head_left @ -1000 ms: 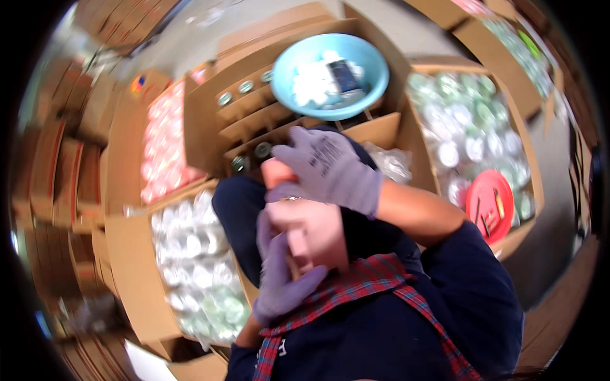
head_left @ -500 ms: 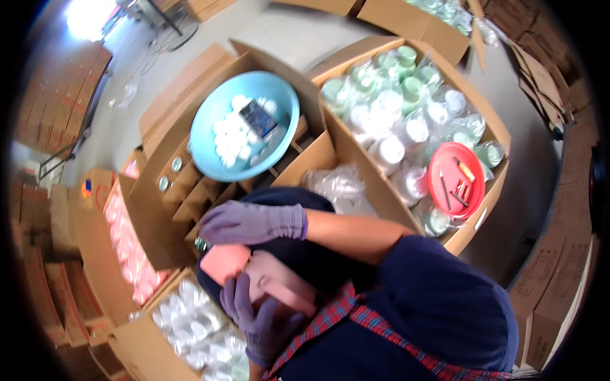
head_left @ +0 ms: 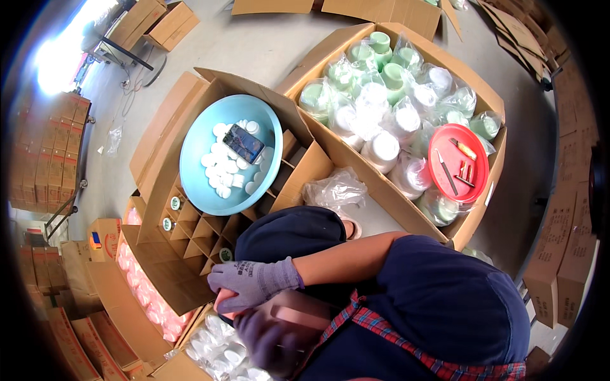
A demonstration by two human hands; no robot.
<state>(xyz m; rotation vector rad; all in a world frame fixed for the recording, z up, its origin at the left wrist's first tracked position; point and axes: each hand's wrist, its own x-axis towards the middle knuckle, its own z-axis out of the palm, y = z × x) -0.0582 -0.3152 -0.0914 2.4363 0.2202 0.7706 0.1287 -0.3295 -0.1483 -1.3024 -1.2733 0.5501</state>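
My right hand (head_left: 254,282), in a grey-purple knit glove, is closed round the pink end of a pink jug-like container (head_left: 304,307) with a handle-like strip along its side. The container lies across my lap against the checked apron strap. Much of it is hidden by my hands. Just below it is my left hand (head_left: 270,343), gloved the same way and smeared by motion; whether its fingers grip the container cannot be made out. Nearest beyond my right hand is a divided cardboard box (head_left: 190,289), with a few lidded bottles (head_left: 168,224) standing in its cells.
A blue basin (head_left: 194,130) on the divided box holds white caps (head_left: 219,165) and a phone (head_left: 244,143). To the right, a carton (head_left: 499,101) carries bagged green and white cups (head_left: 381,146) and a red tray (head_left: 467,134) of small tools. Bagged pink items (head_left: 146,289) lie left.
My right hand has moved down onto the pink end of the container. My left hand has shifted down and right, now blurred. The whole view has tilted and shifted slightly.
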